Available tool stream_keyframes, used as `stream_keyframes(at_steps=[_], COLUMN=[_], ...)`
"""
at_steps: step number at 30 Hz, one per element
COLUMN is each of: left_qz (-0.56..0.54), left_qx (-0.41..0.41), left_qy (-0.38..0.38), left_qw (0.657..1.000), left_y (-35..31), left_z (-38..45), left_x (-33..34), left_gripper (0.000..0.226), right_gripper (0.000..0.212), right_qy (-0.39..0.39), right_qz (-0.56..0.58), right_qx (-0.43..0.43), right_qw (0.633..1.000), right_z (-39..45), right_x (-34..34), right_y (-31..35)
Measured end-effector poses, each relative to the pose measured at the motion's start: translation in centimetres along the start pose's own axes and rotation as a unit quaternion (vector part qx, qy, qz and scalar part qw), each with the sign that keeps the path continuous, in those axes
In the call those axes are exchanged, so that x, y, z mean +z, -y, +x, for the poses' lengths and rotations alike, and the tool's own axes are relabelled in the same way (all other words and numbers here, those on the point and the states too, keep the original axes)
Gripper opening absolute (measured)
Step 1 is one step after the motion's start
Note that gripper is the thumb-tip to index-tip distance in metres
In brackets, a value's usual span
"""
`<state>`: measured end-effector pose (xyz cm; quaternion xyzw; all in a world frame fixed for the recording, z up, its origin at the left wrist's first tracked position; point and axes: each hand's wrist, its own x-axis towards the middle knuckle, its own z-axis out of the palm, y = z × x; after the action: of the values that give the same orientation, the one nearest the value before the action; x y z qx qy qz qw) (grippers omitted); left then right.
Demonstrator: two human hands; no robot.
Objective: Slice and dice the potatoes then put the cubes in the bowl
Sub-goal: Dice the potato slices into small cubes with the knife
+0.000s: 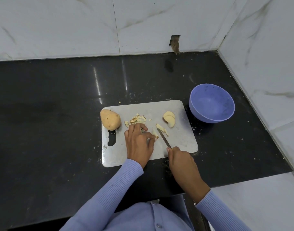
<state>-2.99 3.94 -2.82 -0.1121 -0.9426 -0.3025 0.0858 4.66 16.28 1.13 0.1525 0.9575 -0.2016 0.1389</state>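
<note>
Hands: left hand (139,144) pinches potato strip (155,133); right hand (180,160) grips knife (163,137) mid-board (181,130).

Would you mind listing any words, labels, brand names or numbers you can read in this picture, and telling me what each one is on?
None: no readable text appears anywhere in this view.
The purple bowl, metal cutting board and knife show no label or brand mark.
The marbled wall tiles and black countertop carry only veining, specks and reflections.
</note>
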Motion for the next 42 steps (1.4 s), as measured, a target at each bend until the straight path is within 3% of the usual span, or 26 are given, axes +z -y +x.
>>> stream_keyframes(at_steps=[23, 33, 37, 42], left_qz=[0.032, 0.038, -0.027, -0.056], left_qx=[-0.002, 0.020, 0.045, 0.151], left_qy=[0.015, 0.019, 0.070, 0.184], left_qw=[0.999, 0.999, 0.996, 0.970], left_y=[-0.6, -0.4, 0.8, 0.7], left_z=[0.4, 0.3, 1.1, 4.1], left_x=[-0.4, -0.5, -0.6, -1.3], left_gripper=[0.012, 0.008, 0.010, 0.051], right_gripper=[0.030, 0.033, 0.037, 0.036], right_qy=[0.045, 0.017, -0.004, -0.071], right_qz=[-0.087, -0.072, -0.017, 0.097], right_qx=[-0.021, -0.008, -0.004, -0.010], right_qw=[0.995, 0.997, 1.000, 0.993], right_z=[-0.1, -2.1, -1.7, 1.6], right_x=[0.3, -0.5, -1.5, -2.5], right_y=[0.1, -1.4, -1.9, -2.2])
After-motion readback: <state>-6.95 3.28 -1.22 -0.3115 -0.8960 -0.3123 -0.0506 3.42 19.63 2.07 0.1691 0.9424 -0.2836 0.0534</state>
